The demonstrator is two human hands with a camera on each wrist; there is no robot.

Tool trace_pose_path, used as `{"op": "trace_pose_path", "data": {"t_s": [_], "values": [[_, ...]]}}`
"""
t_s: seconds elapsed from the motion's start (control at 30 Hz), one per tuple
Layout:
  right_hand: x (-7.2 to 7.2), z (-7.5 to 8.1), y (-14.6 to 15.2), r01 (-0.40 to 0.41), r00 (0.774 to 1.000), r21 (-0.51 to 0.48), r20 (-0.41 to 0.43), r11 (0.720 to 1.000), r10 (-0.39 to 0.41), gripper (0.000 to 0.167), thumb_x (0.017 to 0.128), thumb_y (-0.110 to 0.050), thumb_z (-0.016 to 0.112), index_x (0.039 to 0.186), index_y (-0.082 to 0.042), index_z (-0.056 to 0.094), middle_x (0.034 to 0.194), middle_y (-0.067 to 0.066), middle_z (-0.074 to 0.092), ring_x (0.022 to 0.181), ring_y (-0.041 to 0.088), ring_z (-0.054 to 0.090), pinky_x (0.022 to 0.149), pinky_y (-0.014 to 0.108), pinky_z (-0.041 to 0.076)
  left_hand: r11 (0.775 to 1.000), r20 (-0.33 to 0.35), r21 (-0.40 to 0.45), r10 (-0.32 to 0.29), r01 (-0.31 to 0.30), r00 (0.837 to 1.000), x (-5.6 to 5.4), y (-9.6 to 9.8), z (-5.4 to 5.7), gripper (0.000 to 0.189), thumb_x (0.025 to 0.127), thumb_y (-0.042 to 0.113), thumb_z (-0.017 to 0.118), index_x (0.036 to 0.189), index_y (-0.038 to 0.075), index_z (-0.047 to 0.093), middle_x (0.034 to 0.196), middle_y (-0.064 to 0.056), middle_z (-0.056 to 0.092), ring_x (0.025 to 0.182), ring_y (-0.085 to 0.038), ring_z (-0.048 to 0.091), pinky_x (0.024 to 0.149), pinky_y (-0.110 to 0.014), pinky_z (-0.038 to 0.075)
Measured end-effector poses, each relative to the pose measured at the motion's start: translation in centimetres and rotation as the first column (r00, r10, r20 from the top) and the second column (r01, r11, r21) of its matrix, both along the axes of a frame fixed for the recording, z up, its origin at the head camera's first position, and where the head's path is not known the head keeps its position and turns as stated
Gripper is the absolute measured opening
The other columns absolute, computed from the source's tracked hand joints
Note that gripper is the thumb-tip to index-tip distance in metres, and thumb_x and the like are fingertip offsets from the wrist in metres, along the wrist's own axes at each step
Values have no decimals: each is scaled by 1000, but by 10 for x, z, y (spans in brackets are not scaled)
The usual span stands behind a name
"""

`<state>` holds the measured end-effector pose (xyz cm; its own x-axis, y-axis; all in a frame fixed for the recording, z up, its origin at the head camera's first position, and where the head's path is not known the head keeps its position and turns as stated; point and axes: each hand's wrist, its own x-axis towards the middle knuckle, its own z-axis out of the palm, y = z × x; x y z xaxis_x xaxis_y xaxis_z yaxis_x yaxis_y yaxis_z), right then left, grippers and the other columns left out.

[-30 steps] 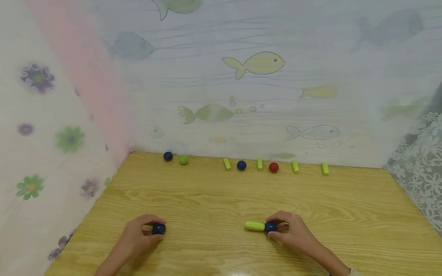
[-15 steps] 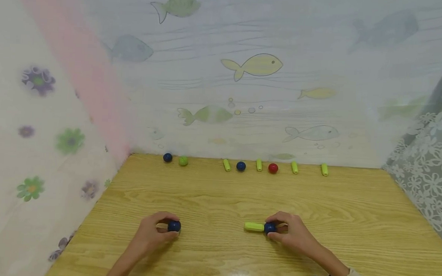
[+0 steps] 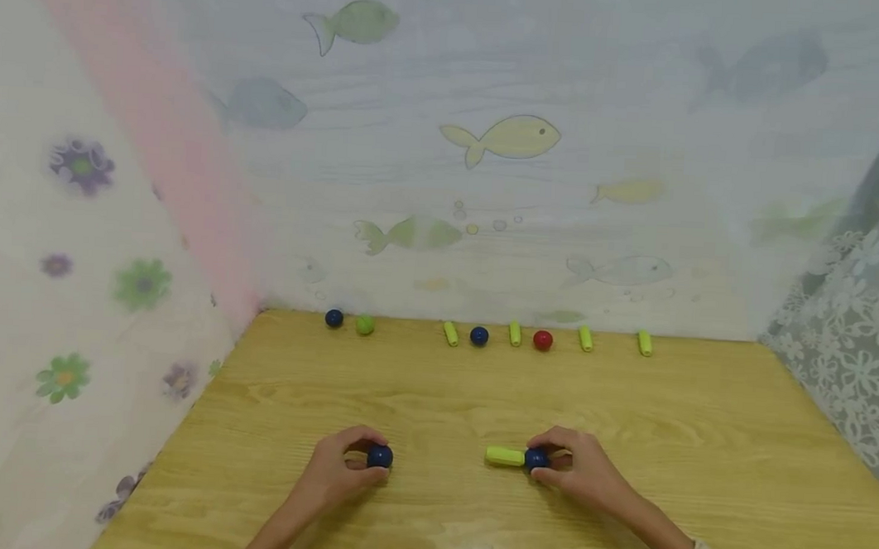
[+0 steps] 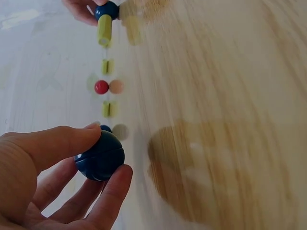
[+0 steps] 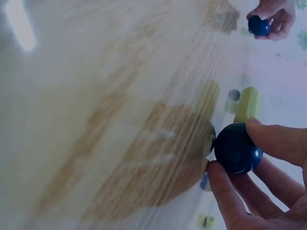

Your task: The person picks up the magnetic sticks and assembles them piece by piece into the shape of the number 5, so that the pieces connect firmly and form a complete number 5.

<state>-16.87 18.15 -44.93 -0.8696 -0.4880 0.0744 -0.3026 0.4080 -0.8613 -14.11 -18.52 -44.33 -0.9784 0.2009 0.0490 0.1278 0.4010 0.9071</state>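
Left hand has its fingers pinching a blue ball; nothing attached to that ball that I can see. Right hand has its fingers gripping a second blue ball, with a yellow rod pointing from it toward the left hand. Rod and ball meet end-on and look joined, though how deep the rod sits can't be told. The two hands' pieces are apart, low over the near half of the tabletop. Progress, judging: one ball-rod joint made, the rod's other end bare, left ball unjoined. Unused along the back edge, left to right: blue ball, green ball, rod, blue ball, rod, red ball, two more rods, all separate. No containers in view; loose parts lie directly on the tabletop.
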Motion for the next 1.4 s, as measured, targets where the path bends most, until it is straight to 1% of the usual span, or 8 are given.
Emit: {"op": "trace_pose_path", "data": {"t_s": [0.2, 0.4, 0.5, 0.83, 1.07, 1.17, 1.33, 1.4], "values": [[2, -2, 1, 4, 1000, -20, -10, 1000, -4, 29, 84, -9, 73, 109, 2, 65, 104, 13, 63, 91, 27, 64, 72, 24, 54, 1000, -1, 17, -11, 11, 1000, -3, 12, -3, 32, 73, 4, 81, 102, 1, 67, 104, -12, 64, 98, -28, 61, 75, -25, 54], [3, -2, 0, 3, 1000, -16, -22, 1000, -3, 29, 83, -8, 72, 109, 2, 65, 105, 14, 63, 92, 27, 64, 72, 23, 54, 992, -4, 98, -74, 74, 997, -7, 28, -2, 32, 75, 4, 79, 103, -1, 65, 105, -15, 63, 98, -31, 61, 76, -28, 55], [3, -2, -1, -2, 1000, -15, -18, 1000, 2, 29, 84, -8, 72, 109, 2, 65, 105, 13, 63, 92, 28, 64, 73, 24, 54, 990, -6, 107, -92, 92, 996, -10, 37, -3, 30, 75, 2, 79, 102, 0, 66, 104, -16, 63, 97, -31, 62, 76, -29, 55], [2, -2, 0, -2, 1000, -6, -23, 1000, 2, 28, 84, -9, 72, 110, 1, 65, 104, 11, 64, 93, 27, 64, 73, 23, 54, 993, -13, 44, -112, 113, 994, -20, 64, -9, 27, 76, 4, 79, 99, 6, 66, 102, -9, 64, 97, -26, 62, 76, -26, 54], [1, -2, -2, 1, 1000, -9, -20, 1000, -2, 30, 83, -8, 73, 110, 2, 65, 104, 11, 63, 92, 26, 64, 73, 23, 54, 990, -21, 77, -116, 117, 993, -23, 75, -11, 28, 75, 0, 79, 100, 3, 66, 102, -12, 64, 96, -29, 63, 75, -29, 55], [1, -2, -2, -4, 1000, -7, -17, 1000, 4, 30, 83, -8, 73, 111, 1, 65, 104, 11, 63, 93, 26, 64, 73, 23, 54, 989, -24, 87, -122, 123, 992, -22, 80, -7, 28, 74, -4, 77, 99, 0, 65, 102, -16, 64, 96, -32, 63, 77, -35, 55], [2, -1, -1, 0, 1000, 0, -19, 1000, 0, 29, 84, -9, 72, 110, 1, 65, 104, 11, 63, 93, 26, 64, 73, 23, 54, 982, -29, 102, -156, 158, 987, -13, 90, 16, 26, 75, -9, 74, 98, -7, 63, 101, -23, 62, 96, -40, 61, 80, -45, 53], [2, -1, -1, 2, 1000, 6, -23, 1000, -2, 29, 84, -9, 72, 110, 0, 65, 105, 11, 63, 93, 26, 64, 72, 23, 54, 981, -44, 96, -165, 169, 985, -11, 92, 21, 25, 75, -8, 74, 98, -7, 63, 100, -22, 62, 95, -39, 61, 79, -45, 53]]}}
